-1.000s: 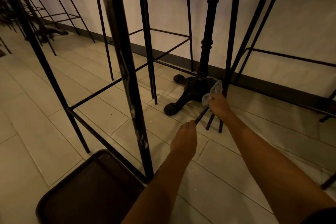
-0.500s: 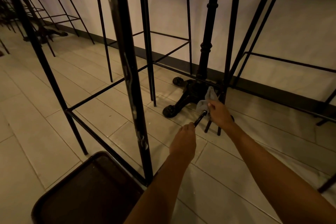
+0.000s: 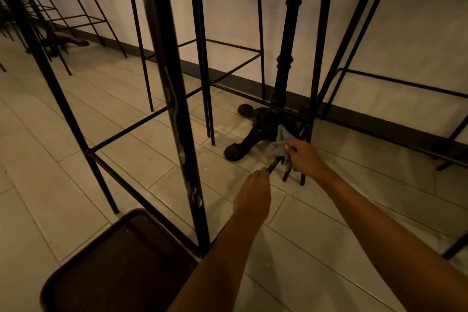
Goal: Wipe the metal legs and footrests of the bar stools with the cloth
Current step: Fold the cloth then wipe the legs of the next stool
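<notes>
At nine o'clock stands a black thin-rod metal bar stool frame (image 3: 174,109), rigid and likely light enough to tip. At centre, the left hand (image 3: 253,191) pinches the foot end of a slanted black metal stool leg (image 3: 274,164), steadying it. At about two o'clock from it, the right hand (image 3: 305,158) is closed around a soft, limp grey cloth (image 3: 278,145) wrapped on that leg; squeeze firmly, since smooth metal probably slides easily.
</notes>
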`<action>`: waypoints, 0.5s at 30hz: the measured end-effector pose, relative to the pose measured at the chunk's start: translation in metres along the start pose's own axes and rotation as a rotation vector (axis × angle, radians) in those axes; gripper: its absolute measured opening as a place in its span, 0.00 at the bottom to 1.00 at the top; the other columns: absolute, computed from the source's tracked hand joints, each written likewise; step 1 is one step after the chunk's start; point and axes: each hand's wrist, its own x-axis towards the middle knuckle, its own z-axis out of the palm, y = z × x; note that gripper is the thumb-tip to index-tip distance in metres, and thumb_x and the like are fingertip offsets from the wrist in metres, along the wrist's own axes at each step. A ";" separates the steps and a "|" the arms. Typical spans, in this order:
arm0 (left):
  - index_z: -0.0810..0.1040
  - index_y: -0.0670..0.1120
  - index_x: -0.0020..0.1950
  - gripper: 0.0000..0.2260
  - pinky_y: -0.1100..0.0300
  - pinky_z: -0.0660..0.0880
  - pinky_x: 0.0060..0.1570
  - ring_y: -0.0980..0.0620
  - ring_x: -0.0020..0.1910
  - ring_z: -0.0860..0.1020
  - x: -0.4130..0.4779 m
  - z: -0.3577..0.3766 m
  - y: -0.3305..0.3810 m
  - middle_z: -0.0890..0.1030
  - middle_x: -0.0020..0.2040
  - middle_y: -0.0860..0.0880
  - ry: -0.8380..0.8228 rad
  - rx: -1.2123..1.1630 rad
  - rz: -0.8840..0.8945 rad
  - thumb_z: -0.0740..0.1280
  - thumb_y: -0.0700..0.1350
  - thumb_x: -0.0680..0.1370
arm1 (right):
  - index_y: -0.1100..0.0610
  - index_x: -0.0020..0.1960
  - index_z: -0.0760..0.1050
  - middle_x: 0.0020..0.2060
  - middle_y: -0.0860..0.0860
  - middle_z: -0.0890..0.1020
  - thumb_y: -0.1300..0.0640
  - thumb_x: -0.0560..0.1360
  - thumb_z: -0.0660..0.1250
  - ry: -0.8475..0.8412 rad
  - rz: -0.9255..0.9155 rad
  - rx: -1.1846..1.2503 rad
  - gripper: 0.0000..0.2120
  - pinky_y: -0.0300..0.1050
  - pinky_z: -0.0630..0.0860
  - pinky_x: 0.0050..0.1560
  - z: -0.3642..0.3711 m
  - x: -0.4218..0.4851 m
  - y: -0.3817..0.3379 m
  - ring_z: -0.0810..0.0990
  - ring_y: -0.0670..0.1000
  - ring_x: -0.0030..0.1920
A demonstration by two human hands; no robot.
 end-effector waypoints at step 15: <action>0.61 0.40 0.71 0.20 0.57 0.71 0.56 0.46 0.59 0.72 -0.001 0.002 -0.002 0.73 0.62 0.42 0.032 0.028 0.028 0.57 0.35 0.79 | 0.63 0.60 0.74 0.64 0.60 0.72 0.64 0.80 0.53 0.031 -0.076 0.034 0.14 0.22 0.70 0.42 0.023 -0.019 -0.002 0.75 0.59 0.59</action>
